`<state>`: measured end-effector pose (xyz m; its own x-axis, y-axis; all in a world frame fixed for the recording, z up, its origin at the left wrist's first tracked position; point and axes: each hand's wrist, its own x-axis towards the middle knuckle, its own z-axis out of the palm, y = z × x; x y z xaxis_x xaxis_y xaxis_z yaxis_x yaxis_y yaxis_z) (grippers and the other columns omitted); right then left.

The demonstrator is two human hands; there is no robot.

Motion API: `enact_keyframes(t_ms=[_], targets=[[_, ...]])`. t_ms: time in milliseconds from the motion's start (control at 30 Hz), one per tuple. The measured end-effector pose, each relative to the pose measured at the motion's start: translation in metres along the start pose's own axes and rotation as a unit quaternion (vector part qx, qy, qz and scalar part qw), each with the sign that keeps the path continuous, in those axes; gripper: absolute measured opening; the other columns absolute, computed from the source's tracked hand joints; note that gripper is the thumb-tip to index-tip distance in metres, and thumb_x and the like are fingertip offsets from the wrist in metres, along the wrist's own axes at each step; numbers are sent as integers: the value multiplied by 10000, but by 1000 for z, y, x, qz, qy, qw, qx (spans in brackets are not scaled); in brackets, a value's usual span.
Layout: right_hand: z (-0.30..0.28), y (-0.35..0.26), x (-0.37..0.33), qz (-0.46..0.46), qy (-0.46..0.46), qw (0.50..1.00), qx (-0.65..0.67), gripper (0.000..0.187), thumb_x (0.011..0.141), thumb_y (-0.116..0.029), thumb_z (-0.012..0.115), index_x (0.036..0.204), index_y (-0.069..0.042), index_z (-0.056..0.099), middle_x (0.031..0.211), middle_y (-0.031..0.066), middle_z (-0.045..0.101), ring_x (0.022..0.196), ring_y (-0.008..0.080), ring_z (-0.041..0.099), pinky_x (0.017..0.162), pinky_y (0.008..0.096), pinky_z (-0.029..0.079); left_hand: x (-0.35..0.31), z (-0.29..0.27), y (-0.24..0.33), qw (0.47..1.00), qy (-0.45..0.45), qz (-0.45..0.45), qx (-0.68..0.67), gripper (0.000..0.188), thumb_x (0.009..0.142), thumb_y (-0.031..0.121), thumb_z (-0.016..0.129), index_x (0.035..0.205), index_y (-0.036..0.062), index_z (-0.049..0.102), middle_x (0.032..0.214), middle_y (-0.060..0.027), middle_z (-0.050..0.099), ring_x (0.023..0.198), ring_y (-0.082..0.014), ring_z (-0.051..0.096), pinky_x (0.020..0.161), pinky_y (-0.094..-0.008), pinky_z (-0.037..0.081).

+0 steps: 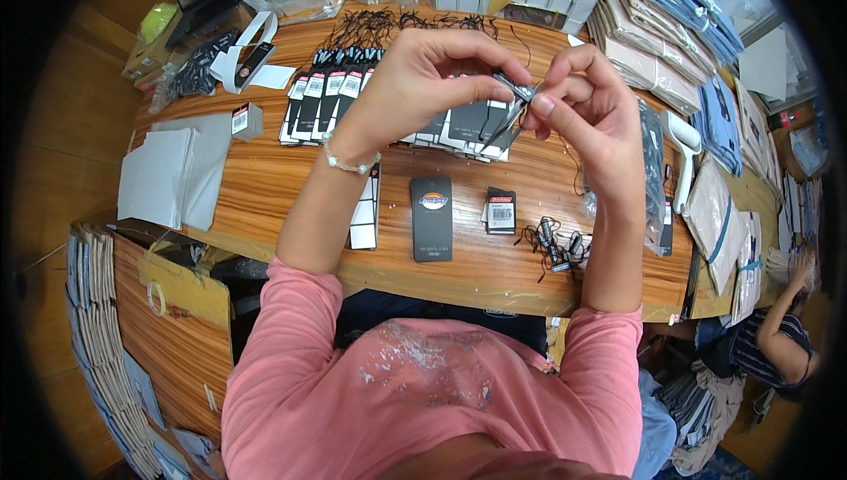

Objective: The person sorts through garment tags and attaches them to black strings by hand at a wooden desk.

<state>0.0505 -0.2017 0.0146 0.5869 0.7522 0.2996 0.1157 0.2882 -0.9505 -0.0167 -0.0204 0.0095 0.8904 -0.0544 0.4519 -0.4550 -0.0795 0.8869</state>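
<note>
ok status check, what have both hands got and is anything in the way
Left hand pinching black cord fastener; right hand fingertips meeting it, exact grip unclear. Dark hang tags edge-on below, apparently attached. Nothing visibly blocking.

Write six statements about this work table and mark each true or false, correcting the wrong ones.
1. The left hand and right hand both pinch a dark corded piece. True.
2. The beaded bracelet is on the right arm. False: it is on the left arm.
3. A large black tag lies flat on the table. True.
4. The small tag stack lies left of the large black tag. False: it lies to its right.
5. A white handheld device is at the table's right side. True.
6. The loose pile of black cords lies along the table's far edge. False: it lies near the front edge.
</note>
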Motion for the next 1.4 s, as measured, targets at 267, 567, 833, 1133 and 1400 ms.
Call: enact_keyframes(t_ms=[267,567,833,1133,1400], targets=[[-3,3,3,-24,-14,999,-22,199,767,-17,629,916,-7,498,742,33,583,701,80,570,613,192,448,-3,-1,5,999,-20,-20,-24,148,721,-36,637,868,-21,637,887,-85,621,835,-142,592,758,-247,484],[3,5,3,-80,31,990,-108,123,733,-37,668,805,7,579,754,22,575,701,66,539,617,197,426,-5,0,8,999,-5,-19,-35,146,726,-38,633,871,-22,634,895,-91,621,844,-153,596,766,-253,484],[6,8,1,-72,44,994,-71,83,751,-32,655,777,8,588,752,10,579,681,56,530,600,185,416,-5,3,8,999,0,-1,-34,135,729,-44,625,863,-28,633,884,-96,619,839,-154,594,756,-252,485],[-2,14,11,34,-13,999,20,174,805,-72,610,942,3,535,822,29,592,733,64,546,674,191,435,1,1,4,981,8,95,170,154,714,-13,639,865,9,652,840,-68,611,797,-144,573,730,-248,452],[-18,32,20,51,21,985,165,122,833,-124,580,900,-37,527,795,57,600,727,92,560,684,216,448,5,9,-14,946,82,168,264,294,742,116,653,1001,24,551,947,-64,555,876,-171,529,779,-284,416]])
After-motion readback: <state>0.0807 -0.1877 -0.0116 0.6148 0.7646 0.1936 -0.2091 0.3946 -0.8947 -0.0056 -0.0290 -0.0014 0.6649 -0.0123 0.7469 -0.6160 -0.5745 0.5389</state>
